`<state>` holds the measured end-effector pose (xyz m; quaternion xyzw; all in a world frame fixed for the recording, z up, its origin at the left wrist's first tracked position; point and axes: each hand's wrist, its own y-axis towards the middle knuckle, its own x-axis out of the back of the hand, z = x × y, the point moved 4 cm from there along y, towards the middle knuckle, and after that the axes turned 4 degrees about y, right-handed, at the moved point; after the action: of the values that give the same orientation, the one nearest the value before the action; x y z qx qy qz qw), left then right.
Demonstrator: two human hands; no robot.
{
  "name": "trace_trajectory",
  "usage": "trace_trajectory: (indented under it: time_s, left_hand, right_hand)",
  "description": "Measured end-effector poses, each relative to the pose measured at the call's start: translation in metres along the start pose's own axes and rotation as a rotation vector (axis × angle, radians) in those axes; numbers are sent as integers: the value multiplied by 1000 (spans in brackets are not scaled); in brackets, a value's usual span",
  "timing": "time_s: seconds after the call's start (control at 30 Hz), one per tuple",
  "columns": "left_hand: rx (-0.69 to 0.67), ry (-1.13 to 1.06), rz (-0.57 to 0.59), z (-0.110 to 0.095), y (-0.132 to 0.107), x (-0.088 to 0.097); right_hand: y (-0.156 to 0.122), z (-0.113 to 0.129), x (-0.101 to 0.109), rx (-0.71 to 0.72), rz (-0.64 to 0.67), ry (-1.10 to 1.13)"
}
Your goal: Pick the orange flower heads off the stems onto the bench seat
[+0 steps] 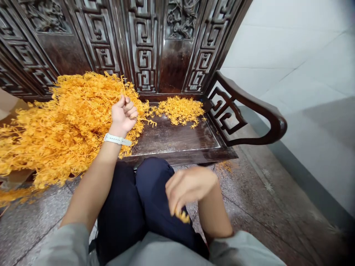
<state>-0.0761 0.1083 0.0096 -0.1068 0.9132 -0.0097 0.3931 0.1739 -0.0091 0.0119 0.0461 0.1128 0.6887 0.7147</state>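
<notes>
My left hand point(124, 114) is closed, palm partly turned up, in front of a large heap of orange branching sprigs point(80, 122). A thin orange stem point(122, 83) rises just above its fingers, and another bit sticks out on the right side of the hand. Over my right knee, my right hand point(191, 186) is slightly blurred, its fingertips pinched on a small orange sprig piece point(183, 217). A smaller pile of short orange pieces point(180, 110) lies on the seat of the dark wooden bench point(172, 138), right of the heap.
The bench has a carved openwork back point(144, 48) and a curved armrest point(255, 107) on the right. A white wall point(294, 48) stands beyond it. Orange bits point(226, 165) lie on the stone floor point(249, 207). A cardboard-coloured object point(8, 105) shows at the far left.
</notes>
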Motion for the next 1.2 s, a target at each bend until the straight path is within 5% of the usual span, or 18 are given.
trace_trajectory:
  time_s: [0.07,0.17,0.3,0.47,0.73,0.9,0.97,1.07,1.13,1.17,1.2]
  left_hand:
    - [31,40,54,9,-3,-8]
    - [102,125,109,24,-8,-19]
    - [157,259,202,41,-12,-25]
    - [220,345,338,62,-17,-32]
    - [243,340,446,72,-31,-50]
    - [178,328,468,50,-19,-32]
    - [189,455,527,45,-14,-21]
    - [234,871,521,46,-5,0]
    - [232,1149,485,51,0,12]
    - [233,1250,475,55,2,16]
    - [242,1323,476,59,3,19]
  right_hand:
    - [3,-5,60,128,-587,160]
    - [10,-25,107,244,-990,320]
    - [17,-61,99,223,-1143,671]
    - [2,-82,68,176,-1388,158]
    - [-14,-87,33,-76,-1062,-97]
    - [-58,-45,17,-44,-881,-196]
    - [-95,-16,13,41,-794,-261]
    - [-173,21,10,250,-844,-274]
    - [-229,34,10,544,-866,-46]
    - [-252,38,8,762,-695,241]
    - [-274,42,7,1046,-354,653]
